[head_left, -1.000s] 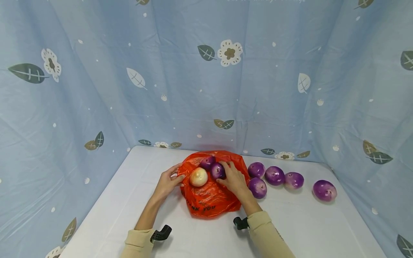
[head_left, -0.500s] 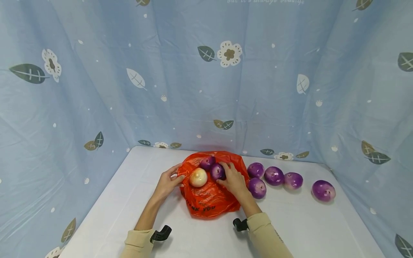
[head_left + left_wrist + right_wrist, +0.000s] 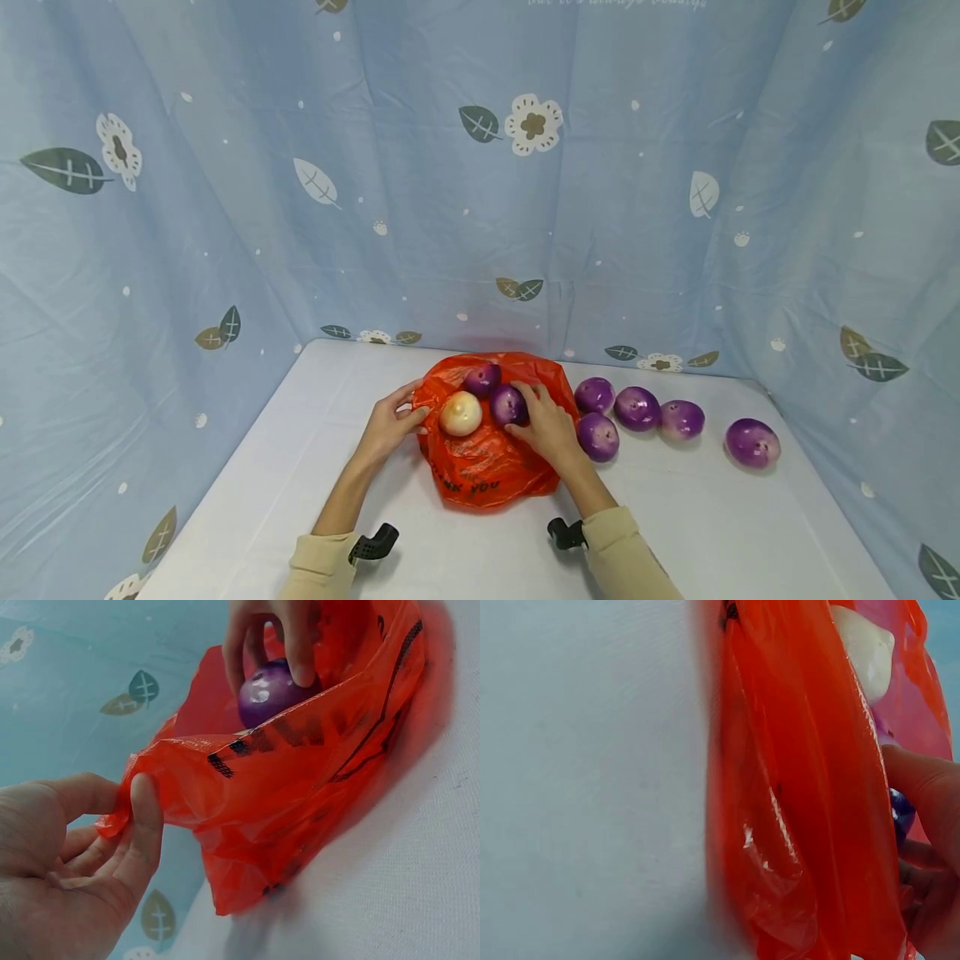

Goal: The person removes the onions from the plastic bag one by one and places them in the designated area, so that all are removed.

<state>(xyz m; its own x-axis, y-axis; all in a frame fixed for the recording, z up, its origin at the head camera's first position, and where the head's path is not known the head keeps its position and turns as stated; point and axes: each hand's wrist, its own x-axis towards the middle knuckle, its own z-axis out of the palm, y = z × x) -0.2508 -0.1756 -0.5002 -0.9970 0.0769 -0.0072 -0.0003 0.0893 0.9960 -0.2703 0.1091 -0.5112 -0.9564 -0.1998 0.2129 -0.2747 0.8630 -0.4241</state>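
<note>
A red plastic bag (image 3: 483,462) with printed letters lies with its mouth gaping on the white table. My left hand (image 3: 390,429) pinches the bag's left rim between thumb and fingers, as the left wrist view also shows. Inside the mouth, the fingers of my right hand (image 3: 551,425) curl round a glossy purple potato (image 3: 507,406). Another purple potato (image 3: 482,379) sits behind it in the bag. Left of the held one is a cream-coloured, onion-like bulb (image 3: 461,413). In the right wrist view, the bag's wall partly hides the held potato (image 3: 901,814).
Several purple potatoes with pale patches lie right of the bag; the nearest potato (image 3: 598,437) is close to its edge. One potato (image 3: 753,443) lies apart, farther right. A blue patterned curtain (image 3: 420,208) surrounds the table's (image 3: 300,467) back and sides.
My right hand has shifted slightly down and right, and the potato in its fingers has moved a little with it. The left hand stays on the bag's rim.
</note>
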